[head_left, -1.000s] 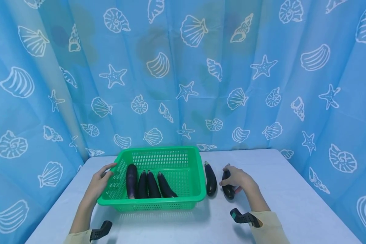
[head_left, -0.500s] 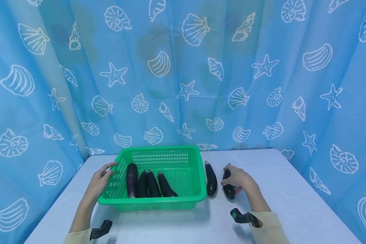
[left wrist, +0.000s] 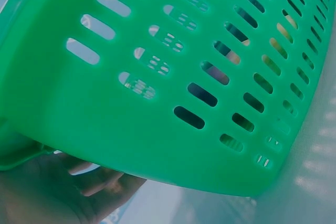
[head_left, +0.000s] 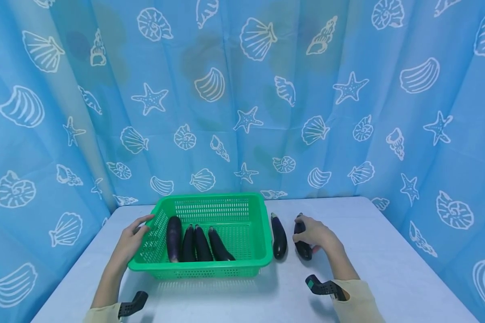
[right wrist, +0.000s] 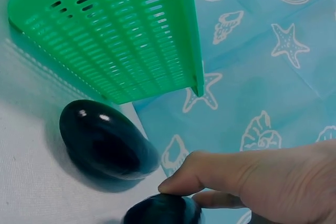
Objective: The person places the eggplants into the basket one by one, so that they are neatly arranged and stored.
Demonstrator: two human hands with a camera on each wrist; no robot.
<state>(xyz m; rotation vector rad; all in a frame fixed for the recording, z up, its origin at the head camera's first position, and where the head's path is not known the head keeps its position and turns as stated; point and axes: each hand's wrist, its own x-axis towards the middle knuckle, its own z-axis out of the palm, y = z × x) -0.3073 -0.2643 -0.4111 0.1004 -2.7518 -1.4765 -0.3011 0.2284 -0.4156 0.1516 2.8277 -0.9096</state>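
Observation:
My left hand (head_left: 130, 242) holds the left rim of a green plastic basket (head_left: 210, 266); in the left wrist view its fingers (left wrist: 107, 182) show past the basket's edge. Several dark purple eggplants lie side by side in the basket, the leftmost eggplant (head_left: 174, 237) thickest. To the right of the basket, a loose eggplant (head_left: 279, 237) lies on the table, also seen in the right wrist view as a glossy eggplant (right wrist: 105, 137). Farther right, my right hand (head_left: 316, 234) grips another eggplant (head_left: 304, 251) between thumb and fingers. Part of that eggplant is hidden by the hand.
A white cloth covers the table (head_left: 210, 305). A blue curtain (head_left: 242, 98) with white shells and starfish hangs behind it and on both sides. Dark camera mounts sit on both wrists, the right mount (head_left: 323, 287) just above the table.
The eggplant in my right hand has shifted slightly away from me, with the hand still around it. My left hand and the basket stay in place.

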